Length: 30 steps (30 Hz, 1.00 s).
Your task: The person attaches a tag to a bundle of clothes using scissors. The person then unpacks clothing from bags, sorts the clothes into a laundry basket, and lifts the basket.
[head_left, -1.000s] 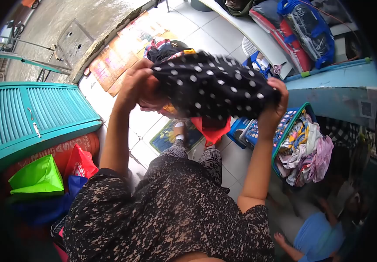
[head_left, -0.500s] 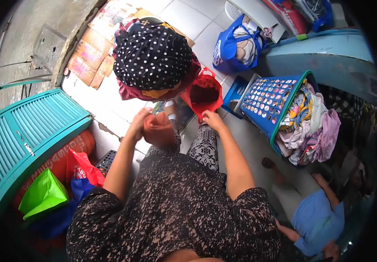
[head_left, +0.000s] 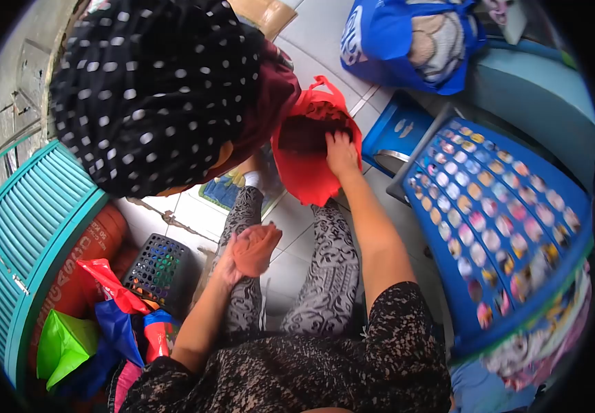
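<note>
My left hand [head_left: 232, 265] is closed around a small folded rust-orange cloth [head_left: 259, 248], held low in front of my left leg. My right hand [head_left: 341, 153] is at the right side of a red fabric bag [head_left: 304, 175], with its fingers over the rim and their tips at the dark opening. The bag stands open between my feet and the stool, and reddish cloth shows at its back edge. To the left, near my hands, a big heap covered by black cloth with white polka dots [head_left: 156, 89] has maroon fabric [head_left: 273, 89] beneath it.
On the right stands a blue laundry basket [head_left: 435, 241] full of clothes, with a blue stool [head_left: 397, 131] behind it. A blue bag [head_left: 387, 41] of cloths is at the back. At left are a teal louvred door [head_left: 32, 227], a dark crate [head_left: 156, 268] and a green bag [head_left: 67, 347].
The view has moved closer to the bag and heap. My left hand has lowered with the orange cloth. My right hand has moved from the bag's near edge to its right side.
</note>
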Each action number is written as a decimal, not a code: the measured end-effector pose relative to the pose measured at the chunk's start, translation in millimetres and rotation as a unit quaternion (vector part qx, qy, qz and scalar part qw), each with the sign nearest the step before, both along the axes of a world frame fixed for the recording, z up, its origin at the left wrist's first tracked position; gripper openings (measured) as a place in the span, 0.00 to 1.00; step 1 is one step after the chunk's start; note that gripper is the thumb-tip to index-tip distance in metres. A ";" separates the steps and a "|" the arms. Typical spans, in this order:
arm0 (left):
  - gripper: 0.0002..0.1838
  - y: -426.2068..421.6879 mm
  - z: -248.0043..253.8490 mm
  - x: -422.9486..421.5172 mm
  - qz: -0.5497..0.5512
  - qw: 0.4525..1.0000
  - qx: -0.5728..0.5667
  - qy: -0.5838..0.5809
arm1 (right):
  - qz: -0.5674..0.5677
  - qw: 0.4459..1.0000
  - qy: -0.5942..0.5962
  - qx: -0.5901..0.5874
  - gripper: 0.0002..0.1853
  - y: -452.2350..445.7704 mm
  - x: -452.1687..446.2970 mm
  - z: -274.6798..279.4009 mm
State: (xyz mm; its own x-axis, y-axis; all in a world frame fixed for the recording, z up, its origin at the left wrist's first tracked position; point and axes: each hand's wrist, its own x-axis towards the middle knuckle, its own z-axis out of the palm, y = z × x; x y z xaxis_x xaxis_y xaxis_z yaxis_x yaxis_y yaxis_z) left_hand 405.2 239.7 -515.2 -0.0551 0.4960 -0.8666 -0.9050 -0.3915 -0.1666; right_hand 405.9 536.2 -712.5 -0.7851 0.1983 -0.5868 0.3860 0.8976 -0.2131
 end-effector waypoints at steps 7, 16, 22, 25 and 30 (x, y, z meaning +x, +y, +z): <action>0.38 -3.6 -9.0 -0.7 0.008 0.999 -0.033 -0.024 | 0.025 0.998 -0.047 0.017 0.15 7.9 -26.7 -84.3; 0.42 5.7 6.8 6.7 0.076 0.993 0.082 -0.036 | -0.378 0.810 -0.050 -0.446 0.26 -5.5 -4.1 103.0; 0.41 26.9 87.0 -21.7 -0.028 0.995 0.086 -0.047 | -0.494 0.596 0.078 -0.628 0.35 -20.0 -18.8 359.5; 0.46 58.9 170.4 -92.3 -0.008 0.983 0.180 0.043 | -0.450 0.565 0.106 -0.684 0.37 -39.8 -40.2 461.3; 0.43 23.0 225.3 -206.3 0.036 0.916 0.186 0.355 | -0.301 0.570 0.161 -0.747 0.36 -83.8 -95.6 502.9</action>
